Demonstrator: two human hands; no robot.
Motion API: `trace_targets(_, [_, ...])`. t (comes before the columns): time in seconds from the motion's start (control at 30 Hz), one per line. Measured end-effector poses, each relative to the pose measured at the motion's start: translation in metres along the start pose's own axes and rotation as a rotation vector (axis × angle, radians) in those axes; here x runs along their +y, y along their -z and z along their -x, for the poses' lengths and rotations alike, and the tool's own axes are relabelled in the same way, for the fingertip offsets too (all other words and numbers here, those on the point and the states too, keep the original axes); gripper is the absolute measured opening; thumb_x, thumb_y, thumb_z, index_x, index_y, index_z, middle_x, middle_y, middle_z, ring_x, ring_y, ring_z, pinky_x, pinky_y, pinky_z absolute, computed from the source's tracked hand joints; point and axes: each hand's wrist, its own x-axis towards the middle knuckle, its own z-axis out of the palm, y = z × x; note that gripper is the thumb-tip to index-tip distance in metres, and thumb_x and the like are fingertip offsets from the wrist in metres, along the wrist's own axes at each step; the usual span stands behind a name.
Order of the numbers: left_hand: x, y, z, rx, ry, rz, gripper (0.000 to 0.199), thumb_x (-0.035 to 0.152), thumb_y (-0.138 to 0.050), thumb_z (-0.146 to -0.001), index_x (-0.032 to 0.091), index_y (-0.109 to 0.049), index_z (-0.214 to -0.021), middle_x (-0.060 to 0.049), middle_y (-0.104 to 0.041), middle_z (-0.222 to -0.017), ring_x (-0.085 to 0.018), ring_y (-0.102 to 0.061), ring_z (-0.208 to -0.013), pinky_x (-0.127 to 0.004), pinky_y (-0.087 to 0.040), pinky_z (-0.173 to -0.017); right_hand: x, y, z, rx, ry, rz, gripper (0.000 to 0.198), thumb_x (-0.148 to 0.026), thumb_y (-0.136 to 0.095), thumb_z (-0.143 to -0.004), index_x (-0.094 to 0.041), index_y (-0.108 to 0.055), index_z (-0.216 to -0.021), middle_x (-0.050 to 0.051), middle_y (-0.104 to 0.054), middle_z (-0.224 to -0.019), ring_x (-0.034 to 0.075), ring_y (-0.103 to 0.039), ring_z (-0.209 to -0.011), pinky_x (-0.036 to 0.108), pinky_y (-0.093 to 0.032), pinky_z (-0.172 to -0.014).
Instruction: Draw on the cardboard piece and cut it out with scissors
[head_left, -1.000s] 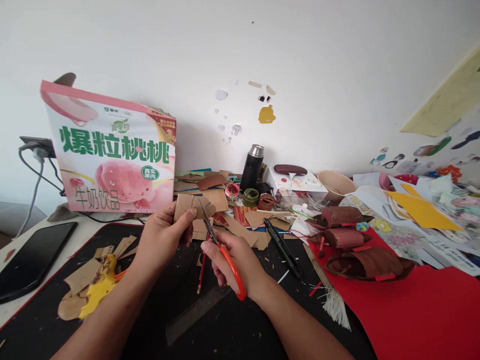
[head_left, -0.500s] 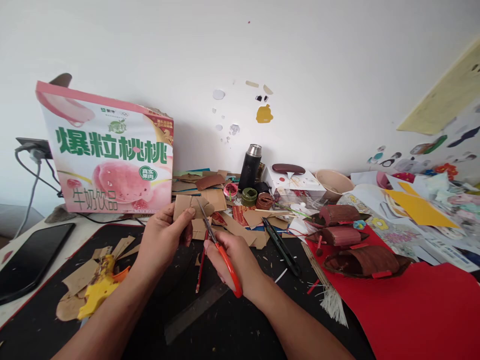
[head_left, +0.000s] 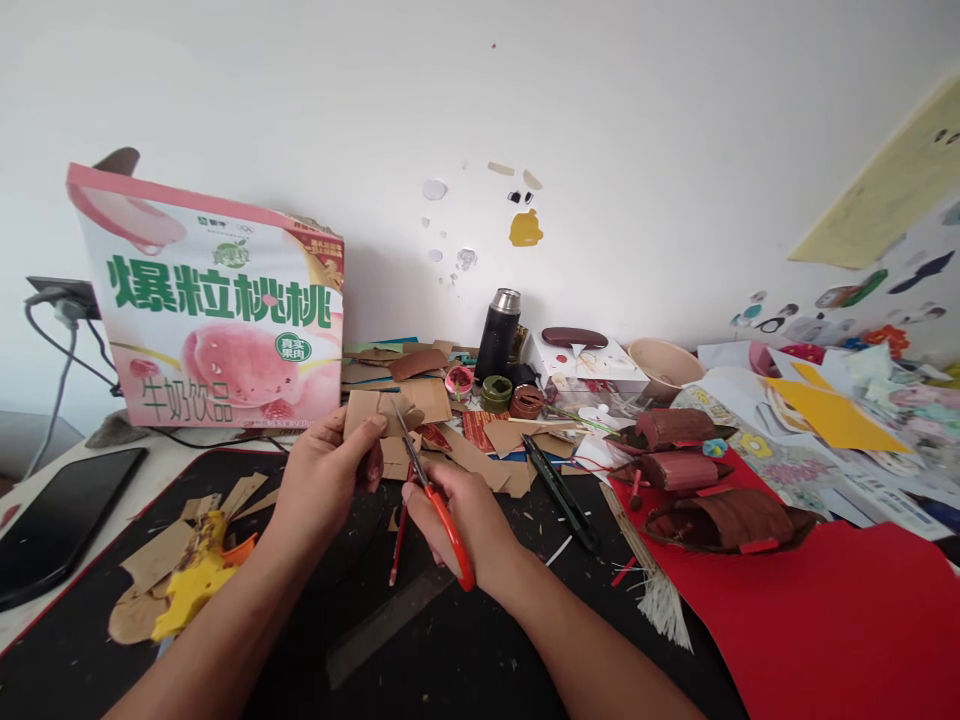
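Note:
My left hand [head_left: 330,460] pinches a small piece of brown cardboard [head_left: 363,408] between thumb and fingers. In my right hand [head_left: 469,520] is a pair of scissors [head_left: 450,530] with orange handles, its fingers closed around the loops. The blades lie across the cardboard's right part, pointing up and left. Beneath the hands, a red pencil [head_left: 400,545] lies on the black mat [head_left: 450,660], near a clear ruler-like strip [head_left: 390,622]. To the right of the scissors rests a dark green utility knife [head_left: 561,495].
A yellow glue gun [head_left: 196,578] lies among cardboard scraps at left, beside a black phone [head_left: 64,525]. A pink and white drink carton [head_left: 217,310] stands behind. A black thermos [head_left: 498,335] stands near the wall. Brown boat-like models [head_left: 731,520] sit on red sheet [head_left: 840,620].
The scissors and my right hand have shifted slightly left and the handles look closer together. The view has moved a little; my left hand still holds the cardboard.

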Motion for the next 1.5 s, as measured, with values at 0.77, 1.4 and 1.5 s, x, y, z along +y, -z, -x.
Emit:
trace_targets(0.77, [0.006,0.011,-0.014,-0.006,0.076,-0.020,0.041,0.043,-0.090,-0.073,0.023,-0.056,-0.061,0.005,-0.048,-0.046,-0.010,-0.040,-0.042,-0.022,-0.032,-0.041,-0.006,0.004,-0.006,0.071,-0.060,-0.388,0.045,-0.066,-0.075,-0.096,-0.022,-0.062,-0.097,-0.010,-0.052,-0.053,0.010,-0.046,-0.036,0.020,-0.038,-0.037])
trace_targets(1.4, [-0.030,-0.008,-0.001,-0.315,-0.141,-0.893,0.033,0.050,-0.058,-0.095,0.025,-0.078,-0.104,-0.012,-0.084,-0.102,-0.033,-0.076,-0.091,-0.039,-0.054,-0.081,-0.008,0.010,-0.009,0.149,-0.024,-0.437,0.051,-0.072,-0.071,-0.095,-0.022,-0.062,-0.099,-0.011,-0.052,-0.052,0.010,-0.048,-0.035,0.019,-0.040,-0.038])
trace_targets(1.5, [-0.028,0.009,-0.012,-0.155,-0.174,-1.015,0.039,0.048,-0.050,-0.102,0.024,-0.078,-0.116,-0.015,-0.085,-0.118,-0.035,-0.078,-0.107,-0.042,-0.055,-0.091,-0.009,0.011,-0.009,0.157,-0.047,-0.435,0.051,-0.072,-0.070,-0.094,-0.022,-0.063,-0.100,-0.011,-0.052,-0.052,0.010,-0.047,-0.035,0.019,-0.040,-0.037])
